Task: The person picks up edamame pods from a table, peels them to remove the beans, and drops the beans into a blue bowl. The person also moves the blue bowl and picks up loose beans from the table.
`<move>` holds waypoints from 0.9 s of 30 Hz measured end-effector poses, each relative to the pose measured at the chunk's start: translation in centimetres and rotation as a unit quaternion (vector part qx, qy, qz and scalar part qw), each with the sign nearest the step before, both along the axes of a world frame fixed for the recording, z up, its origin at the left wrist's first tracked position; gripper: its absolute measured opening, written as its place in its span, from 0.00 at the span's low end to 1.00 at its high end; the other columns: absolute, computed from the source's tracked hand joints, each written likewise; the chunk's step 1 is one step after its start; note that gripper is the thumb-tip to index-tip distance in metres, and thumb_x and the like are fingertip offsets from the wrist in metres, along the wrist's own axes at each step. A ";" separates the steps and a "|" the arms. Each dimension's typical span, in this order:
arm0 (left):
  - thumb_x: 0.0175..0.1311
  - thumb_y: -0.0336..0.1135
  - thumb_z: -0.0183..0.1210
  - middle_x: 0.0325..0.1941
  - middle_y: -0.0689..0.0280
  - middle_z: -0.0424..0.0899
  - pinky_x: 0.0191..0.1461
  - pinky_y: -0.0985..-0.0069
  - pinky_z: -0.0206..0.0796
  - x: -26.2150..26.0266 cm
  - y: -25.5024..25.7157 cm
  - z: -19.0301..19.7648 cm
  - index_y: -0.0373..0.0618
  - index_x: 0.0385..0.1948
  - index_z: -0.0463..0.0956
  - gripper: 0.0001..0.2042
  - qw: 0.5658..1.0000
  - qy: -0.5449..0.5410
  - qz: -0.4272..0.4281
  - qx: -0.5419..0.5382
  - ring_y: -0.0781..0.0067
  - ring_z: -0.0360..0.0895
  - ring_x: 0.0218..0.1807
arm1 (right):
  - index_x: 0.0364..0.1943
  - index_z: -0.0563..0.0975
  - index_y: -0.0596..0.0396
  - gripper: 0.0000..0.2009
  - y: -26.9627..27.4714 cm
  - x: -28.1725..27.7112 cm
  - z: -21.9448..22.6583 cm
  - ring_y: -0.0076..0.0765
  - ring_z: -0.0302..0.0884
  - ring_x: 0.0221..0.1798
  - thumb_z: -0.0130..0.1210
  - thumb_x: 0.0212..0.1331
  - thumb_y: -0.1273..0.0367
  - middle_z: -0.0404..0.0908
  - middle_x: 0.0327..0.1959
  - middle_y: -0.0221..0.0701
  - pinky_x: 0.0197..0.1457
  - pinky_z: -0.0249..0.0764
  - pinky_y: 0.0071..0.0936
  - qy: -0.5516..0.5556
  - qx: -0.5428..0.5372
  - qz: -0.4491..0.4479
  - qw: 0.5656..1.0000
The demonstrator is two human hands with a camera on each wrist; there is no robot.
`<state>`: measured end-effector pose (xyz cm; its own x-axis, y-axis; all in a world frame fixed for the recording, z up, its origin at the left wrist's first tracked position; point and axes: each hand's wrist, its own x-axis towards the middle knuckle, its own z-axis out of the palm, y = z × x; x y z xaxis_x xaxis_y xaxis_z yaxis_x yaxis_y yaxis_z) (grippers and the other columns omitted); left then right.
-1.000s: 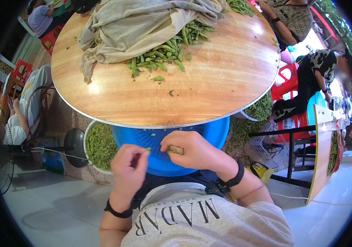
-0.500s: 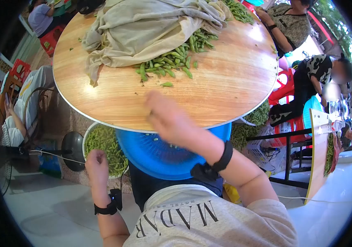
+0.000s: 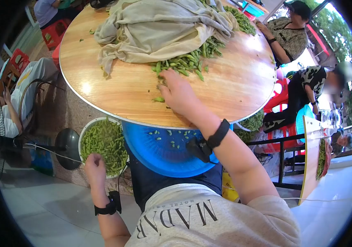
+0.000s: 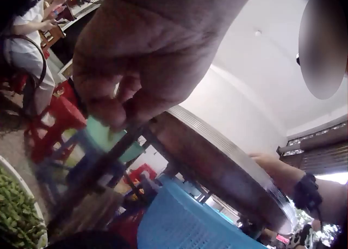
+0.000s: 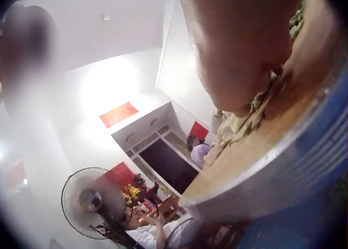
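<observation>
Green soybean pods (image 3: pixel 184 62) lie on the wood-grain table (image 3: pixel 233 82) in my head view, the right hand (image 3: pixel 178 92) at their edge. Left wrist view: the left hand (image 4: pixel 142 64) curls; I cannot tell whether it pinches anything. Right wrist view: right-hand grip indeterminate.

From overhead, the head camera looks forward and down, set back far enough to take in the bare left hand (image 3: pixel 95 169), the bare right hand (image 3: pixel 178 94) and, beneath and beyond the latter, the round, pale-brown wooden table (image 3: pixel 122 96). The black left wrist camera (image 3: pixel 114 201), I notice, sits close up against its hand and faces upward past it; the round, bright-blue plastic basket (image 4: pixel 179 216) lower down beyond shows overhead too. Just as close, the black right wrist camera (image 3: pixel 200 150) looks aslant across the table, sharing it and the rumpled beige cloth (image 3: pixel 155 33) past that hand with the head view
</observation>
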<state>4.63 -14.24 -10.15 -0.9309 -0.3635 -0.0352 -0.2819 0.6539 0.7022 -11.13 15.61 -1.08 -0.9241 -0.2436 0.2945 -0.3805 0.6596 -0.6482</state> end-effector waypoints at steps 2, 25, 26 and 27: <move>0.48 0.21 0.53 0.23 0.59 0.75 0.31 0.76 0.64 0.4 -0.3 0.3 0.37 0.26 0.72 0.04 1.000 -0.010 0.010 0.013 0.69 0.73 0.26 | 0.42 0.68 0.64 0.15 -0.1 1.1 0.1 0.58 0.62 0.54 0.51 0.50 0.72 0.70 0.45 0.51 0.55 0.63 0.41 0.004 0.003 -0.002 1.000; 0.48 0.22 0.53 0.33 0.55 0.76 0.38 0.71 0.66 1.8 -5.6 -3.8 0.37 0.32 0.74 0.09 0.993 -0.067 0.065 -0.069 0.59 0.74 0.36 | 0.45 0.67 0.66 0.17 -3.8 3.5 -1.9 0.57 0.62 0.54 0.49 0.51 0.72 0.67 0.48 0.52 0.58 0.56 0.45 0.103 0.025 -0.003 0.994; 0.48 0.22 0.54 0.37 0.53 0.75 0.39 0.70 0.67 1.3 -5.8 -4.1 0.38 0.34 0.74 0.10 0.990 -0.062 0.054 -0.112 0.58 0.74 0.38 | 0.44 0.68 0.66 0.16 -5.7 3.5 -2.1 0.57 0.62 0.53 0.49 0.49 0.73 0.67 0.48 0.52 0.57 0.57 0.44 0.099 0.008 0.013 0.995; 0.48 0.23 0.54 0.40 0.52 0.74 0.40 0.70 0.67 0.6 -5.9 -3.9 0.38 0.36 0.74 0.11 0.986 -0.055 0.041 -0.154 0.57 0.73 0.40 | 0.43 0.68 0.66 0.16 -7.5 3.5 -2.1 0.57 0.62 0.52 0.49 0.48 0.73 0.68 0.47 0.51 0.57 0.58 0.43 0.096 -0.009 0.027 0.995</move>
